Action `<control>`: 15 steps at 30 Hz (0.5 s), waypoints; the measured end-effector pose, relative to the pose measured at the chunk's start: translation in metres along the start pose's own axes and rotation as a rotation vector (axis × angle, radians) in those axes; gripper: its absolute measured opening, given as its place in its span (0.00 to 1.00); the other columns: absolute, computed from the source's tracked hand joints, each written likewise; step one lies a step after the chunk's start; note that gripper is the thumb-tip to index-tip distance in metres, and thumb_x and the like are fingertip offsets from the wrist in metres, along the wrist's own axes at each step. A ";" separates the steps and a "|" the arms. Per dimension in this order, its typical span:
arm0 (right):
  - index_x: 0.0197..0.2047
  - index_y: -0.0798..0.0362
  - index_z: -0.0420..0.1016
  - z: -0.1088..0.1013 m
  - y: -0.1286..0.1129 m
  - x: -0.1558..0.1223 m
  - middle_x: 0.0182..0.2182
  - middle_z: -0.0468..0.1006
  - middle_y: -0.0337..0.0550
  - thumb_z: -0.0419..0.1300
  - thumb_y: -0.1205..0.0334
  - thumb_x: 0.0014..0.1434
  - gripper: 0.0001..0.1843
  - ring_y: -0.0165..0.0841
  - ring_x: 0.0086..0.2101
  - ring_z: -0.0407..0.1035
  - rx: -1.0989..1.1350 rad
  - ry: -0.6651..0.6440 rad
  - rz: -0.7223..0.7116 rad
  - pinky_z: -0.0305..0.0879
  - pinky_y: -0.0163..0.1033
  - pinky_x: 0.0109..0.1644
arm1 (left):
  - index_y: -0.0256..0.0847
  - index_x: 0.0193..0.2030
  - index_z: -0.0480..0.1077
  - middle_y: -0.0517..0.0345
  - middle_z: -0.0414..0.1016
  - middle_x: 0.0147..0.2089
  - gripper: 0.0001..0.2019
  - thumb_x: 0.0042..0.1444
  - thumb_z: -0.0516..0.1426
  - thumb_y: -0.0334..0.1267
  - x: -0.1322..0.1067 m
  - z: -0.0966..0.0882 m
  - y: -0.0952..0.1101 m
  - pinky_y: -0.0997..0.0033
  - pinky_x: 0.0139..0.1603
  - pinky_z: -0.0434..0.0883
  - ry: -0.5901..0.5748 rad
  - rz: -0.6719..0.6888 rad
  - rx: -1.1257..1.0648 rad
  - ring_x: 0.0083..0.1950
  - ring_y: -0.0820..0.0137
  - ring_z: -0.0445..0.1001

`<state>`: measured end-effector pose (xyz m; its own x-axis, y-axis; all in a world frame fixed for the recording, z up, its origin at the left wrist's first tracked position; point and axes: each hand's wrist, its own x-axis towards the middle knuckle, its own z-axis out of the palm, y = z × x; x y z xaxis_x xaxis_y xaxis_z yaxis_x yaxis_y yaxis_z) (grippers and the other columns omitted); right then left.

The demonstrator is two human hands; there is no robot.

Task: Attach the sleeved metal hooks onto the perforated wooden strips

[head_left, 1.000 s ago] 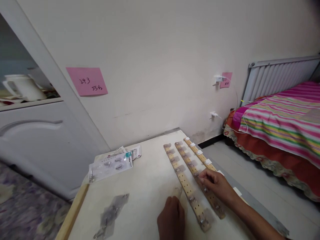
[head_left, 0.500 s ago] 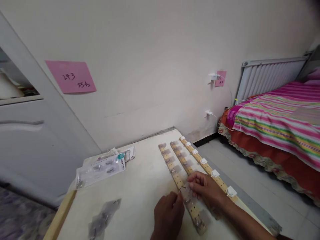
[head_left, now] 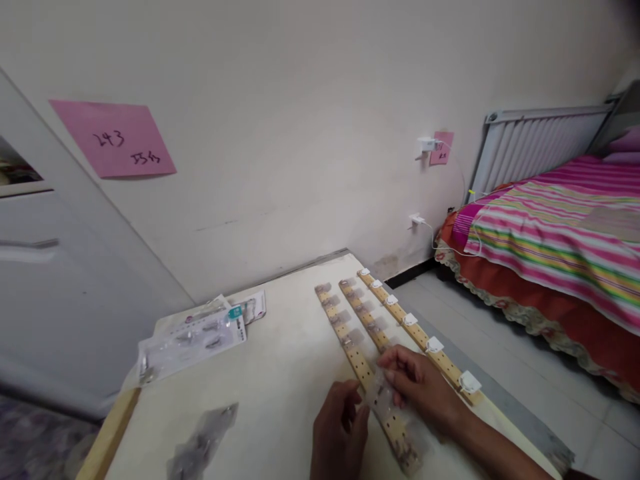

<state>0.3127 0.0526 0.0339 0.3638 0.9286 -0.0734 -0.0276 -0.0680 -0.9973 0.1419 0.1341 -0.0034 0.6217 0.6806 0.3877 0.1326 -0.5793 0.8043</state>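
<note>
My right hand (head_left: 420, 383) pinches a small clear plastic bag (head_left: 383, 393) over the leftmost perforated wooden strip (head_left: 357, 360). A dark thin piece shows at the bag; its kind is unclear. Left of the bag is my left hand (head_left: 340, 427), its thumb and fingertips curved but apart, with nothing visible between them. Several small clear bags (head_left: 354, 338) rest along this strip. The middle strip (head_left: 360, 309), partly hidden by my right hand, bears similar bags. White square adhesive hooks (head_left: 410, 320) line the rightmost strip (head_left: 397, 311).
Clear blister packs (head_left: 200, 337) lie at the table's left rear. More small bags (head_left: 203, 440) overlap near the front left. The white table (head_left: 285, 360) meets the wall behind. A bed (head_left: 550, 227) stands to the right across the floor.
My left hand's thumb and fingers have parted and moved slightly off the strip. My right hand keeps its pinch on the bag, which has shifted slightly. The view has turned a little.
</note>
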 end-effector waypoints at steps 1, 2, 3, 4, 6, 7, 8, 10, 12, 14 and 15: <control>0.36 0.51 0.68 0.001 0.000 -0.001 0.20 0.66 0.29 0.57 0.57 0.55 0.07 0.25 0.19 0.65 -0.020 0.000 -0.006 0.61 0.32 0.25 | 0.42 0.45 0.66 0.60 0.69 0.32 0.09 0.60 0.53 0.40 0.000 0.001 0.000 0.76 0.31 0.67 -0.018 -0.017 -0.032 0.29 0.74 0.67; 0.36 0.51 0.68 0.002 0.000 -0.002 0.21 0.67 0.29 0.57 0.58 0.56 0.07 0.26 0.20 0.66 -0.033 0.000 -0.012 0.62 0.33 0.26 | 0.42 0.45 0.66 0.60 0.69 0.33 0.09 0.60 0.52 0.41 0.000 0.001 0.000 0.76 0.32 0.67 -0.034 -0.039 -0.062 0.30 0.74 0.67; 0.37 0.52 0.68 0.002 0.001 -0.002 0.22 0.67 0.30 0.56 0.58 0.56 0.07 0.26 0.21 0.66 -0.042 0.002 -0.019 0.62 0.33 0.27 | 0.42 0.45 0.66 0.59 0.70 0.33 0.10 0.61 0.52 0.43 0.000 0.001 0.000 0.75 0.32 0.68 -0.054 -0.064 -0.092 0.30 0.74 0.68; 0.39 0.52 0.68 0.002 0.002 -0.003 0.23 0.68 0.30 0.56 0.59 0.57 0.07 0.26 0.21 0.67 -0.044 0.004 -0.026 0.63 0.33 0.28 | 0.42 0.46 0.66 0.59 0.70 0.34 0.11 0.61 0.51 0.43 0.001 0.001 0.000 0.75 0.32 0.68 -0.075 -0.093 -0.123 0.30 0.73 0.68; 0.42 0.51 0.68 0.002 0.003 -0.003 0.25 0.69 0.31 0.56 0.59 0.58 0.09 0.27 0.23 0.68 -0.029 0.013 -0.039 0.64 0.34 0.30 | 0.42 0.48 0.66 0.58 0.71 0.35 0.12 0.62 0.50 0.44 0.001 0.001 -0.001 0.75 0.32 0.68 -0.106 -0.144 -0.189 0.29 0.73 0.69; 0.43 0.51 0.67 0.002 0.004 -0.003 0.25 0.69 0.31 0.56 0.59 0.58 0.10 0.28 0.23 0.69 -0.019 0.016 -0.041 0.64 0.35 0.30 | 0.42 0.49 0.65 0.58 0.71 0.35 0.13 0.62 0.49 0.45 0.001 0.001 -0.002 0.75 0.31 0.68 -0.115 -0.160 -0.222 0.29 0.74 0.69; 0.44 0.51 0.67 0.003 0.004 -0.003 0.25 0.69 0.31 0.56 0.59 0.58 0.10 0.28 0.24 0.69 -0.011 0.021 -0.042 0.65 0.36 0.31 | 0.42 0.50 0.65 0.58 0.71 0.35 0.13 0.63 0.49 0.45 0.001 0.002 -0.003 0.75 0.31 0.68 -0.121 -0.170 -0.253 0.29 0.74 0.69; 0.44 0.51 0.67 0.004 0.005 -0.002 0.26 0.69 0.32 0.56 0.59 0.58 0.10 0.29 0.24 0.70 -0.003 0.031 -0.035 0.65 0.36 0.32 | 0.43 0.51 0.65 0.59 0.71 0.35 0.14 0.62 0.50 0.45 0.001 0.004 -0.005 0.74 0.31 0.68 -0.114 -0.198 -0.305 0.29 0.74 0.70; 0.44 0.50 0.67 0.005 0.007 -0.002 0.28 0.70 0.33 0.55 0.59 0.58 0.10 0.29 0.25 0.71 -0.002 0.031 -0.028 0.66 0.37 0.33 | 0.43 0.50 0.65 0.60 0.71 0.34 0.15 0.59 0.54 0.44 0.001 0.006 -0.007 0.74 0.31 0.68 -0.091 -0.246 -0.336 0.29 0.73 0.70; 0.45 0.51 0.67 0.007 0.009 -0.001 0.30 0.71 0.34 0.55 0.59 0.58 0.11 0.30 0.26 0.72 -0.002 0.028 -0.029 0.67 0.37 0.33 | 0.42 0.49 0.66 0.61 0.70 0.33 0.16 0.55 0.58 0.42 0.002 0.009 -0.006 0.74 0.31 0.69 -0.060 -0.302 -0.365 0.29 0.73 0.70; 0.45 0.51 0.67 0.008 0.010 -0.001 0.31 0.71 0.34 0.55 0.60 0.58 0.11 0.30 0.26 0.72 -0.006 0.025 -0.030 0.67 0.37 0.33 | 0.42 0.48 0.66 0.62 0.70 0.32 0.15 0.54 0.58 0.41 0.002 0.010 -0.006 0.74 0.31 0.69 -0.049 -0.327 -0.377 0.29 0.73 0.70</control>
<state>0.3050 0.0541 0.0243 0.3874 0.9209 -0.0436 -0.0106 -0.0428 -0.9990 0.1500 0.1351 -0.0116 0.6306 0.7725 0.0740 0.0442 -0.1310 0.9904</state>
